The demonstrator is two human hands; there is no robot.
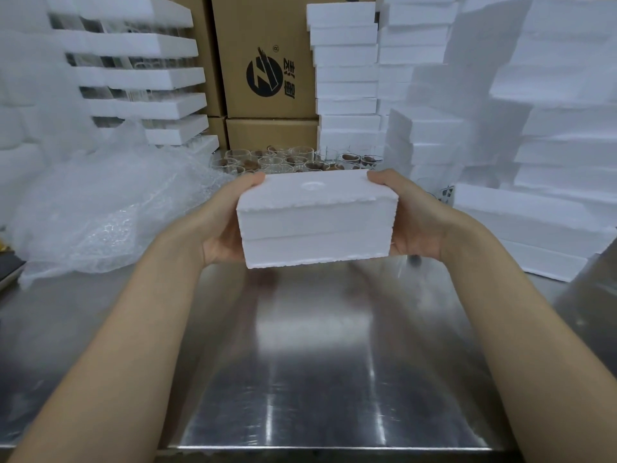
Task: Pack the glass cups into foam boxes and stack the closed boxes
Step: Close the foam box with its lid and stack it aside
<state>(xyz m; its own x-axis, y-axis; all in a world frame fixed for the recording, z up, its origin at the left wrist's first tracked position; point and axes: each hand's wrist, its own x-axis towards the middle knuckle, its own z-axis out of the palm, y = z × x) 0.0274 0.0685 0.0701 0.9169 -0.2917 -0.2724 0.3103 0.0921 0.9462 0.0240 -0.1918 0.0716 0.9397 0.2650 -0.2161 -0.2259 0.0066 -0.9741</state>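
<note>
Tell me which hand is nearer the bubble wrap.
Left. The left hand holds the closed foam box at the end toward the bubble wrap; the right hand holds its opposite end, farther away.

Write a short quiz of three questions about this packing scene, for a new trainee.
1. True or false: the left hand and the right hand hold the closed foam box by its two ends.
2. What lies on the table to the left of the box? A) bubble wrap B) scissors C) a roll of tape
3. Fill in the gap: the glass cups stand ___ the held box.

Key: 1 true; 2 A; 3 behind.
</note>
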